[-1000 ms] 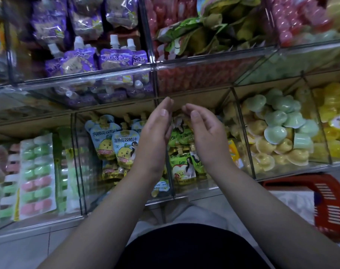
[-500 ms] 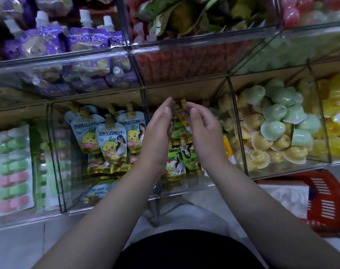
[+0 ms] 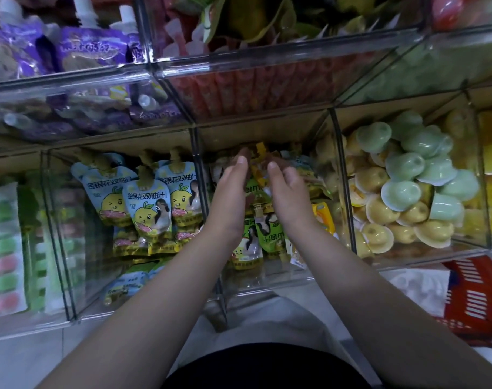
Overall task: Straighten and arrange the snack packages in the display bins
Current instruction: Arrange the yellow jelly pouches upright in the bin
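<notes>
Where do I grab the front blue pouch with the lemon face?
The blue pouch stands spout-up, its body packed between neighbours, so probably only the top is free. Pinch the neck under its brown cap, coming from above.

The person wears a black top (image 3: 263, 370) and pale grey trousers (image 3: 270, 318), with 2 bare forearms (image 3: 155, 304).
</notes>
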A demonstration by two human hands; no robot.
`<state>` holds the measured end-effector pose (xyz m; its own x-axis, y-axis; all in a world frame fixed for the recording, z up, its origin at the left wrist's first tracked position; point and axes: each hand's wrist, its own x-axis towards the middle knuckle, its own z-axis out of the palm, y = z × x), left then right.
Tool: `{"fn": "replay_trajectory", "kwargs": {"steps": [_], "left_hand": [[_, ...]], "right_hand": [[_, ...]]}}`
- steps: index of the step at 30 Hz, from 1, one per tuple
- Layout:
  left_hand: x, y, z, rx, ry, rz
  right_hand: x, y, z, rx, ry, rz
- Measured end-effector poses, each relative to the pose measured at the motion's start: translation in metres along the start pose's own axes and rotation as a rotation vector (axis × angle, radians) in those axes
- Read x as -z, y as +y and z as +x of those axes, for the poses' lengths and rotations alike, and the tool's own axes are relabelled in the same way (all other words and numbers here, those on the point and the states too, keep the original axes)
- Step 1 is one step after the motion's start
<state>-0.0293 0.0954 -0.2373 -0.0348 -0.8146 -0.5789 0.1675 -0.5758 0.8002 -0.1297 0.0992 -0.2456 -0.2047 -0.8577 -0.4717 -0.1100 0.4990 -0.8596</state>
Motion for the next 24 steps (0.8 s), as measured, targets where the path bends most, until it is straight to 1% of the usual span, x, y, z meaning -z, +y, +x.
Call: {"fn": "replay_trajectory", "kwargs": {"steps": [4,7,11,17,20,24], "left_hand": [[-0.002,-0.009,0.018,0.078,0.041,-0.030],[-0.001,-0.018,0.028,0.142,0.079,-0.085],[-0.003,-0.022,0.032,0.193,0.085,-0.125],[-0.003,-0.020,0.035,0.220,0.016,-0.139],[0.002,-0.016,0.035,0.213,0.025,-0.177],[0.015,-0.008,0.029,0.179,0.048,-0.144]], "right_hand": [[-0.006,0.005,0.018,0.005,-0.063,-0.129],[-0.014,0.011,0.028,-0.048,-0.048,-0.161],[-0.009,0.017,0.039,-0.184,-0.048,-0.134],[0.000,0.009,0.039,-0.154,-0.016,-0.018],[-0.001,0.007,0.034,-0.156,-0.002,0.020],[-0.003,0.009,0.026,-0.139,0.068,0.058]]}}
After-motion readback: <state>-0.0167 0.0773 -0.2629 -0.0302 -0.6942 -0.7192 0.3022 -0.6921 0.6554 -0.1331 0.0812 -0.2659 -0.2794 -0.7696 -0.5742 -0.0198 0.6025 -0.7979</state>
